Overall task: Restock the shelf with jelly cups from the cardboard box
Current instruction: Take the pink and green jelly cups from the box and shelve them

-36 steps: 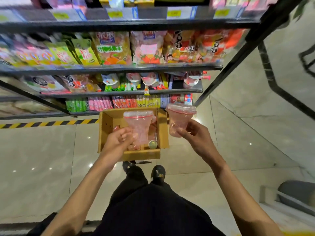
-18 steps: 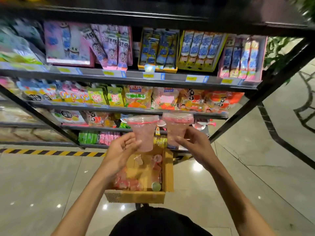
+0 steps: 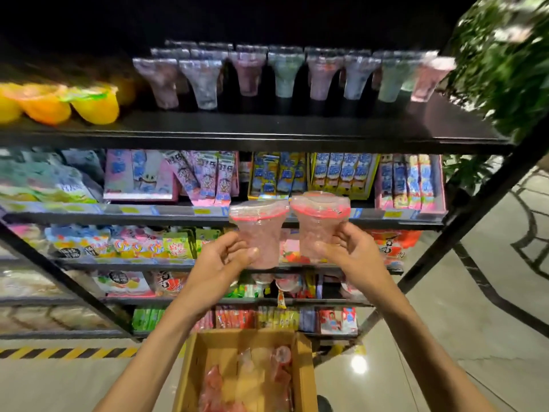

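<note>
Pink jelly cups (image 3: 260, 233) held up before the shelving, one per hand.
The left hand (image 3: 221, 260) grips one low on its narrow body, fingers and thumb curled round it. The right hand (image 3: 353, 254) holds the other cup (image 3: 318, 227) likewise. Both stand upright, rims almost touching, above the cardboard box (image 3: 190, 370), likely so they can be set straight onto the top shelf (image 3: 297, 126) beside the row of cups (image 3: 285, 72).

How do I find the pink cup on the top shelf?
Look at the top black shelf, where a row of flared cups stands. Go to its right end, beside the plant. The last cup is pale pink; its neighbour is greenish.
</note>
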